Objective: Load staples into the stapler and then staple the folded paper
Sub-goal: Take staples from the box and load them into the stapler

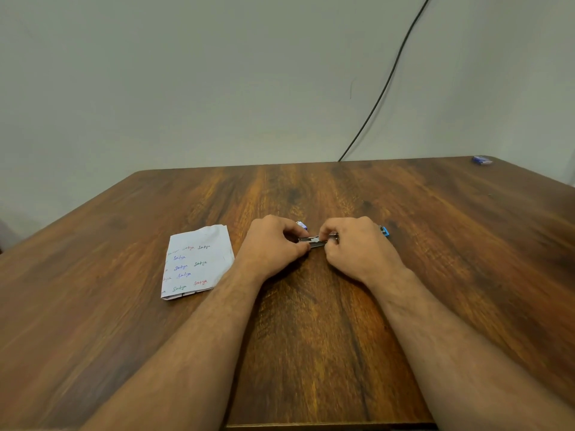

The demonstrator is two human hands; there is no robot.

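While both of our hands meet at the middle of the wooden desk [311, 337], we hold the stapler [316, 241] between them, its metal channel lying sideways and showing in the gap between the fingers. Our left hand [273, 244] pinches the left end of the metal part with curled fingers, and our right hand [357, 247] curls round the right end, fingertips pressed on top of the channel. A blue part of the stapler [385, 230] sticks out past the right hand on its far right side. Whether staples sit in the channel is too small for us to tell. Just beyond the left hand's knuckles a small blue and white thing [301, 225] peeks out; we cannot tell what it is.

Left of the left hand, close beside the wrist, lies the folded paper [197, 262], flat on the desk. It bears the handwritten word "Satya" many times over, in blue, green and red ink.

At the far right corner of the desk rests a small blue box [481, 160]. A black cable [389, 82] runs down the pale wall [186, 88] behind the desk.
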